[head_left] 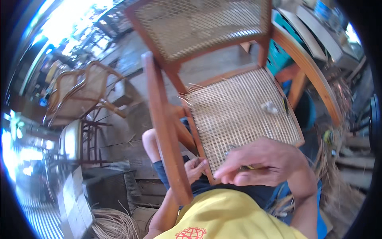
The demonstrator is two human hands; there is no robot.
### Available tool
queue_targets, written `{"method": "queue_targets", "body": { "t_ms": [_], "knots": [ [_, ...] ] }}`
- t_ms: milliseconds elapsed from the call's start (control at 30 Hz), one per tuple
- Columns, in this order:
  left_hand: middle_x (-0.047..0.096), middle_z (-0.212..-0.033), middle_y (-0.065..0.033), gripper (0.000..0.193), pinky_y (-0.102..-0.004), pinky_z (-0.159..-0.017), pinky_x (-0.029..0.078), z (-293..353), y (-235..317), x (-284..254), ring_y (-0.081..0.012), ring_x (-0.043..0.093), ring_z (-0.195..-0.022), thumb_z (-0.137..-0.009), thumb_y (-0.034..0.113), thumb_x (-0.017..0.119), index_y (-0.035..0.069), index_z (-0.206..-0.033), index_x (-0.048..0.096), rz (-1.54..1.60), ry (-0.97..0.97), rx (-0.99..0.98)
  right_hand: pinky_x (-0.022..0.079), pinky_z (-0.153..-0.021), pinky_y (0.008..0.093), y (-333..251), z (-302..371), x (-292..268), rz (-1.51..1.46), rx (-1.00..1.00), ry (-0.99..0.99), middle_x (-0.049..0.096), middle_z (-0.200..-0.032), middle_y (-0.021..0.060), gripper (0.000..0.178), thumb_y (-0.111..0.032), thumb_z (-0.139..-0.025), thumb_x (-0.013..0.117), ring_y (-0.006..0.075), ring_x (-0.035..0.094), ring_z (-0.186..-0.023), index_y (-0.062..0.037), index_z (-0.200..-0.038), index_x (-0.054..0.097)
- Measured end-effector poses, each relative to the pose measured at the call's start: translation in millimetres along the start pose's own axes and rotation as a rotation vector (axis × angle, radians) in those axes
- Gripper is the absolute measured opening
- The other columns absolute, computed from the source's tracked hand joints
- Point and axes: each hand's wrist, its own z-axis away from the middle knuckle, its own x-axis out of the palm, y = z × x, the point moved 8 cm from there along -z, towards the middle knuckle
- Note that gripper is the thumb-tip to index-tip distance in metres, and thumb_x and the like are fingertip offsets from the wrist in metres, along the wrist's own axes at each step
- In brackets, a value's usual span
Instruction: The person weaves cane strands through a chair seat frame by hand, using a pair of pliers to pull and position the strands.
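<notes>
In front of me stands a wooden armchair (167,131) with a woven cane backrest (203,28). Its cane seat (227,107) has an open weave at the left, while mostly straight strands run along the right. Loose cane ends stick out at the seat's left edge. My left hand (195,169) is closed in a pinch by the front left corner of the seat frame; what it pinches is hidden. Over the front edge, my right hand (264,161) has its fingers bent together, partly hiding something small and yellowish. A crumpled white piece (269,107) and a slim dark tool (285,105) lie on the seat.
A coil of cane (115,224) lies at the lower left, near a dark box (105,189). Rattan chairs (81,85) stand at the left. The chair's right armrest (314,69) arches beside a teal container (280,55). Loose fibres (332,171) hang at the right.
</notes>
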Motion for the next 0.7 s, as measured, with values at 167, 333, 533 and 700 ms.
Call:
{"method": "queue_targets", "body": {
  "t_ms": [167,333,533,700],
  "knots": [
    [0.061,-0.082,0.0050,0.038,-0.0195,-0.049,0.030,20,13,-24,-0.0011,0.041,-0.057,-0.103,0.043,0.062,0.007,-0.115,0.064,0.041,0.073,0.032,0.055,-0.078,0.0321,35,38,-27,-0.289,-0.014,0.326,0.071,-0.097,0.0125,0.054,-0.038,-0.101,0.066,0.0187,0.069,-0.089,0.0055,-0.132,0.059],
    [0.068,-0.089,-0.0011,0.021,-0.0259,-0.073,0.051,47,18,-117,-0.0066,0.059,-0.081,-0.099,0.019,0.070,0.001,-0.110,0.069,0.057,0.675,0.193,0.054,-0.089,0.0352,136,113,51,-0.473,0.324,0.441,0.071,-0.104,0.0147,0.068,-0.052,-0.099,0.061,0.0212,0.069,-0.098,0.0062,-0.133,0.057],
    [0.063,-0.115,-0.0188,0.054,-0.0393,-0.094,0.050,28,29,-183,-0.0305,0.064,-0.108,-0.089,0.041,0.078,0.001,-0.121,0.064,-0.365,1.051,0.310,0.025,-0.120,0.0452,165,128,159,-0.139,0.298,0.135,0.040,-0.158,0.0179,0.057,-0.041,-0.103,0.058,0.0394,0.034,-0.145,-0.0030,-0.145,0.053],
    [0.064,-0.123,-0.0158,0.071,-0.0341,-0.085,0.053,28,30,-185,-0.0245,0.065,-0.097,-0.083,0.046,0.084,0.003,-0.135,0.061,-0.415,1.091,0.377,0.042,-0.107,0.0469,124,96,148,-0.057,0.194,0.153,0.055,-0.141,0.0217,0.045,-0.023,-0.102,0.059,0.0392,0.056,-0.122,0.0026,-0.139,0.056]
  ]
}}
